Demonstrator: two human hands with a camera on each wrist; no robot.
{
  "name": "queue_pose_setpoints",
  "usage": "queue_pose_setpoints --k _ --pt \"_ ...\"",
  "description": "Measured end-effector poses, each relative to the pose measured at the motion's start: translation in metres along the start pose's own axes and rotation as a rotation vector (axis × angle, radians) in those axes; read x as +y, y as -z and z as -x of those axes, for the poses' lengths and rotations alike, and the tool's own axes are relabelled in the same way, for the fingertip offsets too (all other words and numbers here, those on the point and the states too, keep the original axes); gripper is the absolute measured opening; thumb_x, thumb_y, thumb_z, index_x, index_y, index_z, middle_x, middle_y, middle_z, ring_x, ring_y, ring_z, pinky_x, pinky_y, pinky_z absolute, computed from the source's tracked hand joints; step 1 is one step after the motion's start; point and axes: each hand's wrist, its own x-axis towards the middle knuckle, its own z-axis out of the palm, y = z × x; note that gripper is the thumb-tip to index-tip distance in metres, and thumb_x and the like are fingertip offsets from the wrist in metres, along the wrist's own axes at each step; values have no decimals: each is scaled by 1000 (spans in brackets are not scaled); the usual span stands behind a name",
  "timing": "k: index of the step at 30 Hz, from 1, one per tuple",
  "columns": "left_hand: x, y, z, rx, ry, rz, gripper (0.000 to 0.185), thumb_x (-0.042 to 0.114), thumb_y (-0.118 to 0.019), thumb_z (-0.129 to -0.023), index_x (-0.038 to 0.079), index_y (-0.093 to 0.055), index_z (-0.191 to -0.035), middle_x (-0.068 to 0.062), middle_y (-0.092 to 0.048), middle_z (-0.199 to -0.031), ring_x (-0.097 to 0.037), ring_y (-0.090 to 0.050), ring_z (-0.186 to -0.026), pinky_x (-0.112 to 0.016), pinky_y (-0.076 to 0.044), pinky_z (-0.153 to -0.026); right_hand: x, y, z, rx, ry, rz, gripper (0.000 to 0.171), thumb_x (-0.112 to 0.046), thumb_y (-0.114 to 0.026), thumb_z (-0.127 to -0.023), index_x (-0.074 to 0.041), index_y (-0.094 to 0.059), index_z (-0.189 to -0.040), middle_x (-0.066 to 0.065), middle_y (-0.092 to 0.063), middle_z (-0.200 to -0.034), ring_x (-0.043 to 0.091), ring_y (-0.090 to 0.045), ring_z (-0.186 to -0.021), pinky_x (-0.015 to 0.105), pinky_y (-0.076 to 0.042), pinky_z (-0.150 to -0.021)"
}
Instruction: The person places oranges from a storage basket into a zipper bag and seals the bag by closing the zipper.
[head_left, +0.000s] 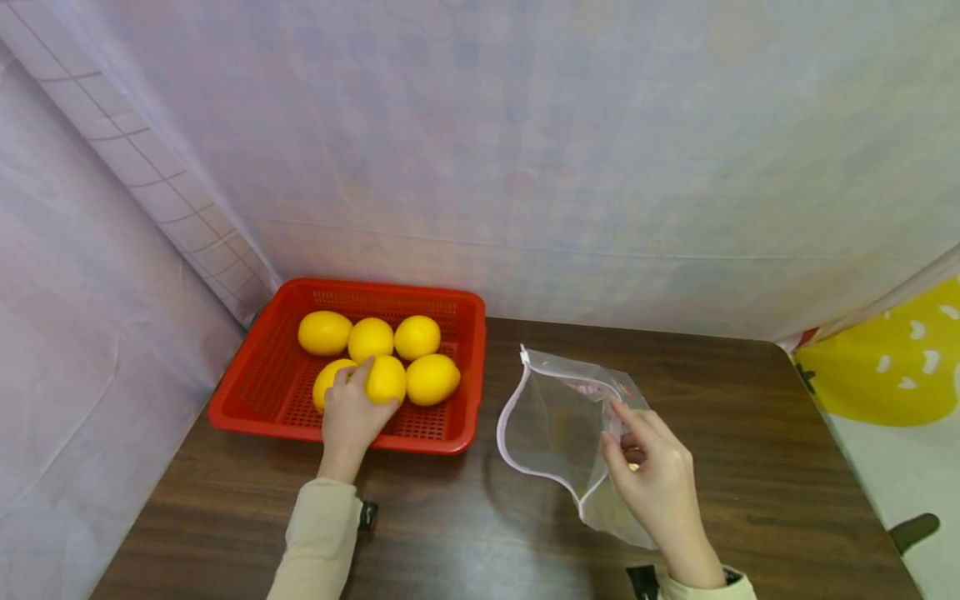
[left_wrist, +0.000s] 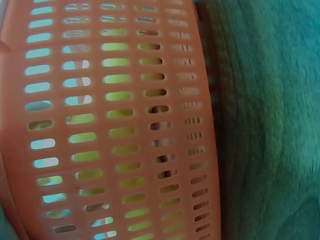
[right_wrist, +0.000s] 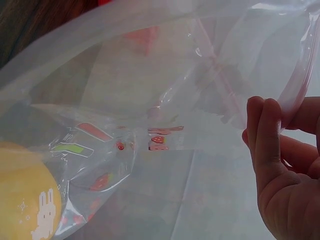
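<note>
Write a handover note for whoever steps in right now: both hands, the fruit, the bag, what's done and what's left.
Left hand: gripping one yellow fruit inside the red basket; not lifted out yet.
Right hand: pinching the rim of the clear zip bag, holding its mouth open on the table.
Six fruits visible in the basket, counting the gripped one.
Done: bag open; the right wrist view shows one yellow fruit at the bag, apparently inside.
Left: likely bagging the rest.

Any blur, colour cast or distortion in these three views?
Head view: sharp and evenly lit, wide-angle bowing at the edges; left hand on a lemon in the red basket, right hand holding the zip bag. Left wrist view: very close to the basket wall, soft, teal cast on the table. Right wrist view: hazy through bag film, fingers soft.
</note>
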Motion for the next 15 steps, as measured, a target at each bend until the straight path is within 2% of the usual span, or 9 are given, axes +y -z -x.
queue_pose_setpoints --k 4,7,11,15 --pt "0 1 1 101 -33 147 69 29 -79 -64 7 -55 -124 -21 -51 -115 -39 -49 -104 -55 -39 -87 -1 0 0 7 0 0 41 18 -66 -62 10 -64 -102 10 -60 -78 3 -56 -58 8 -46 -53" --pt "0 3 3 157 -57 246 68 27 -81 -63 7 -56 -123 -20 -53 -114 -36 -51 -103 -54 -38 -88 -1 0 0 11 0 -3 41 18 -66 -61 11 -63 -102 10 -60 -78 3 -55 -58 8 -46 -53" --pt "7 7 8 183 -57 355 68 24 -82 -62 5 -57 -122 -20 -54 -112 -33 -52 -102 -49 -42 -86 0 0 0 13 5 -6 41 18 -66 -61 11 -63 -101 11 -60 -78 3 -55 -58 8 -46 -52" --pt "20 8 15 170 -71 463 67 20 -83 -61 5 -57 -122 -18 -57 -112 -28 -52 -101 -43 -47 -79 0 -1 0 18 7 -11 40 18 -66 -61 12 -63 -101 11 -60 -78 4 -55 -57 8 -46 -52"
